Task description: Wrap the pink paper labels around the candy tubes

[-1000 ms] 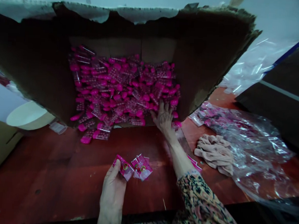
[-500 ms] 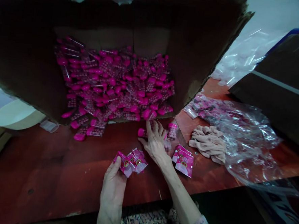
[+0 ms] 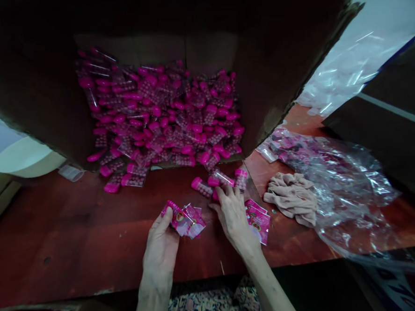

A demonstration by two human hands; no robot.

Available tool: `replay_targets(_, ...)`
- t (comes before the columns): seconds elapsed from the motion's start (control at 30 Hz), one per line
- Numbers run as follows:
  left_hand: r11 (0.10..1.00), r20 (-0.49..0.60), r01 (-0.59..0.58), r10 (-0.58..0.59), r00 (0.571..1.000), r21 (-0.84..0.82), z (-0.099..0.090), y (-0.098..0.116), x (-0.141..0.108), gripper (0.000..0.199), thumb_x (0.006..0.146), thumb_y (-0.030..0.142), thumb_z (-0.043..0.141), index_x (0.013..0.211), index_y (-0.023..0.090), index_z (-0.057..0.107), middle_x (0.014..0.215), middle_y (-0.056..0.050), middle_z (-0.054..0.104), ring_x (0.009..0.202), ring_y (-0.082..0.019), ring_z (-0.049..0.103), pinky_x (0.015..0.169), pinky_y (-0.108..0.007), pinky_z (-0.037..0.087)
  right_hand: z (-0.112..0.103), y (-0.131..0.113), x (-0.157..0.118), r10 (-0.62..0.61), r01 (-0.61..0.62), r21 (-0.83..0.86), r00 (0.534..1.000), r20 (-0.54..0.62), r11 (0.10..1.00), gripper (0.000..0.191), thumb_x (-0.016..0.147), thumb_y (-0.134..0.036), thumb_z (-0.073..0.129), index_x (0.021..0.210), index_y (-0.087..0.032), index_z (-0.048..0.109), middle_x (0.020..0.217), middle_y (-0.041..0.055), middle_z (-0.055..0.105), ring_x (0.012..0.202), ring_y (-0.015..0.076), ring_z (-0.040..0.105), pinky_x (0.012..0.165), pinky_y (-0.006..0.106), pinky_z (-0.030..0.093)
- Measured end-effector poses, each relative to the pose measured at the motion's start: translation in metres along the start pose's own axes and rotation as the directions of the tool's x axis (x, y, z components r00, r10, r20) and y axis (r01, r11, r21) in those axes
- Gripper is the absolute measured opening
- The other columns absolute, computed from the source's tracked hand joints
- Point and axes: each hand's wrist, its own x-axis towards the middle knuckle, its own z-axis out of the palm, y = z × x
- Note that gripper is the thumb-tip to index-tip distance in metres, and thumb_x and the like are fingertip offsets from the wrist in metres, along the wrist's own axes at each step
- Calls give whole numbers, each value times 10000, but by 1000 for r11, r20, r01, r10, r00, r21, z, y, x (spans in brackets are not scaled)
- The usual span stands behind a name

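Note:
My left hand (image 3: 162,239) is closed, its thumb pressing on a small fan of pink printed plastic sleeves (image 3: 185,220) just above the table. My right hand (image 3: 234,213) is spread over a few small clear jars with pink caps, thumb and fingers apart. Its fingertips touch or hover over a pink-capped jar (image 3: 216,195), mostly hidden beneath them. Around the fingers lie one jar (image 3: 202,187) on its side and another tilted jar (image 3: 221,177); a third jar (image 3: 240,180) stands upright. More pink sleeves (image 3: 260,219) lie under and beside my right wrist.
A large cardboard box (image 3: 268,84) lies open toward me, holding a heap of pink-capped jars (image 3: 160,115). To the right are a crumpled beige cloth (image 3: 291,198) and a clear plastic bag (image 3: 352,197). A pale bowl (image 3: 23,156) stands left on the red table (image 3: 93,233).
My right hand has drawn back from the box's edge toward me and right, uncovering jars there. It now covers part of the loose sleeves. My left hand keeps its sleeves nearly in place.

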Motion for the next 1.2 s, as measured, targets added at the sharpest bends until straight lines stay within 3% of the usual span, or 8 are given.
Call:
replay_targets(0.1,1000,-16,-10,10,1000,-7,2,1,-1,219,805,30,521,718,144,686,690,-25,709,632,-104,648,675,-227,535,3,13,-5,-46,45,54,999,3,997,450,791,-114,464,1234,-191,459,1208,125,501,1103,295,451,873,492,409)
replay_targets(0.27,1000,-26,-12,11,1000,-12,4,1,-1,218,823,46,504,723,133,677,692,-35,703,622,-115,644,660,-256,544,-4,21,-5,-51,52,118,999,-11,992,352,832,-128,421,1180,-147,473,1132,149,527,1061,278,490,863,460,431)
replay_targets(0.4,1000,-16,-8,7,1000,-18,7,1,-1,208,843,83,491,749,130,670,720,-45,707,649,-124,649,679,-267,541,-24,-3,-4,46,-44,244,999,-2,969,260,802,-220,535,1057,-169,522,1002,107,565,894,246,569,762,404,484)
replay_targets(0.5,999,-15,1,-1,1000,-41,14,2,-3,207,852,116,488,746,138,664,707,-44,704,642,-127,648,669,-259,534,-39,-33,-13,179,-169,421,984,17,891,210,749,-245,618,937,-178,551,895,62,574,806,211,583,706,354,499)
replay_targets(0.6,999,-10,-6,6,1000,-54,20,2,-6,230,861,135,479,717,142,658,671,-33,690,591,-112,629,646,-240,524,-44,-59,-24,205,-139,502,976,-78,854,218,735,-202,620,937,-186,541,873,49,567,794,196,582,685,327,505)
replay_targets(0.77,999,7,-17,18,1000,-44,25,-3,-10,210,853,161,500,717,138,659,673,-35,670,576,-116,608,622,-245,509,-36,-76,-30,194,-51,505,952,-235,862,228,753,-163,580,970,-200,521,862,50,558,789,194,589,694,329,522)
replay_targets(1.03,998,16,-55,55,998,4,21,-17,-8,134,811,156,558,721,141,657,656,-27,667,572,-115,605,617,-247,490,-25,-77,-36,185,-51,494,956,-226,868,266,762,-111,543,1011,-198,514,890,58,548,824,195,590,710,310,537)
replay_targets(1.2,986,108,-98,84,991,136,20,-26,-9,79,687,187,698,681,122,655,659,-37,686,592,-114,621,656,-237,482,-22,-75,-37,203,-63,478,948,-246,876,271,769,-96,534,1024,-189,531,894,60,544,814,183,595,708,288,537)
